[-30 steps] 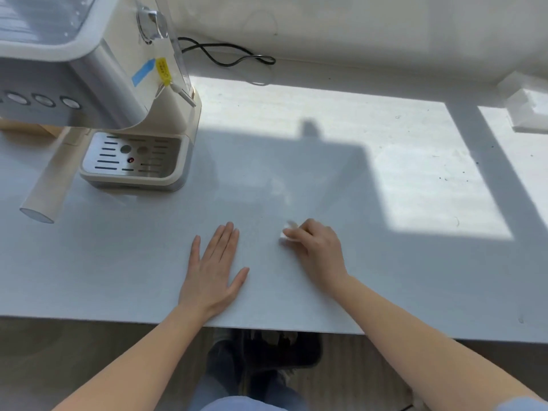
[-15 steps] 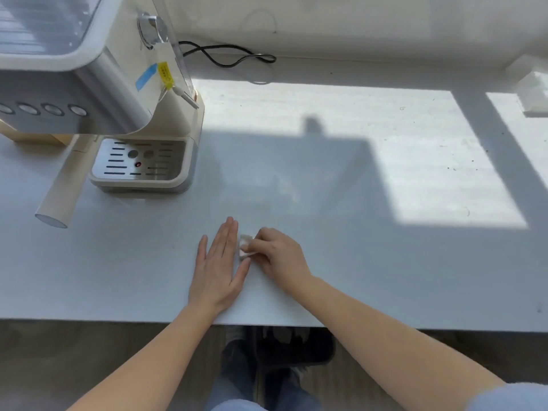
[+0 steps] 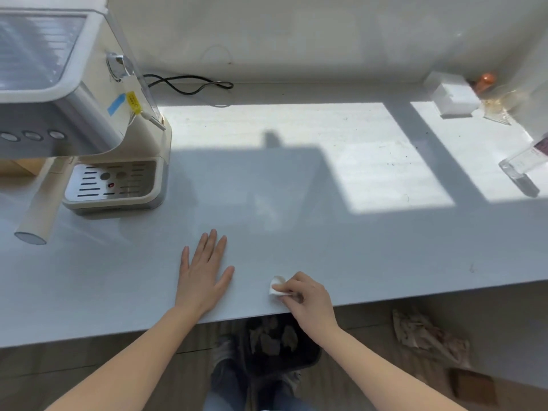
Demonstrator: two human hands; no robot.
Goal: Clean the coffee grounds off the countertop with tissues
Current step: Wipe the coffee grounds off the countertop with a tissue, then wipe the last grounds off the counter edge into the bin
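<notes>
Our right hand (image 3: 308, 295) pinches the tissue (image 3: 276, 284) at the near edge of the countertop (image 3: 355, 247), just above the bin (image 3: 308, 355). Our left hand (image 3: 204, 271) lies flat and spread, further left.

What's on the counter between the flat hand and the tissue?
Nothing: the head view shows only bare countertop between the left hand and the tissue pinched in the right hand.

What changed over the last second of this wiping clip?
The right hand, pinching the tissue, swept left up against the left hand, then drew back right toward the front edge of the countertop. Nothing was let go. The left hand stayed flat on it; the coffee machine did not move.
</notes>
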